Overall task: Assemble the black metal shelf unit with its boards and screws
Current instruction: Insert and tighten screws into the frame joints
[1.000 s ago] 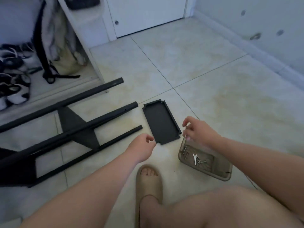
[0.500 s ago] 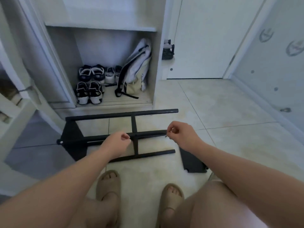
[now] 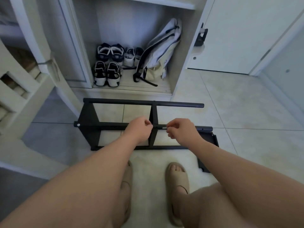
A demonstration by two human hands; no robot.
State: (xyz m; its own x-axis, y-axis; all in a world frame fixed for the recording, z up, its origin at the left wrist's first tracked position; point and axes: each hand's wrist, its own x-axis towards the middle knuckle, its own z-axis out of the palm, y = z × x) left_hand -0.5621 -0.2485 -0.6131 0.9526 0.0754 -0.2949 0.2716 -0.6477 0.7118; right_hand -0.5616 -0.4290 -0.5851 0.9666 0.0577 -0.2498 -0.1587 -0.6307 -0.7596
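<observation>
Right hand (image 3: 181,132): thumb and fingertips are pinching a small silvery screw (image 3: 164,128), which is pointing left along the frame's middle bar.
Left hand (image 3: 139,130): it is hovering over the same bar with its fingers curled in, just left of the screw. Whether it is holding anything cannot be told.
Black metal frame (image 3: 143,102): it is lying flat on the tiled floor (image 3: 246,112), its long bars running left to right and joined by cross-pieces.
In the way: both hands are covering the middle bar, hiding the joint beneath them.
Black board (image 3: 212,139): it is lying at the frame's right end, partly hidden by the right forearm.
Sandals (image 3: 178,178): both feet are resting near the frame's closest bar.
Cupboard (image 3: 79,46): it is standing open beyond the frame, holding shoes (image 3: 107,69) and a leaning bag (image 3: 159,53).
</observation>
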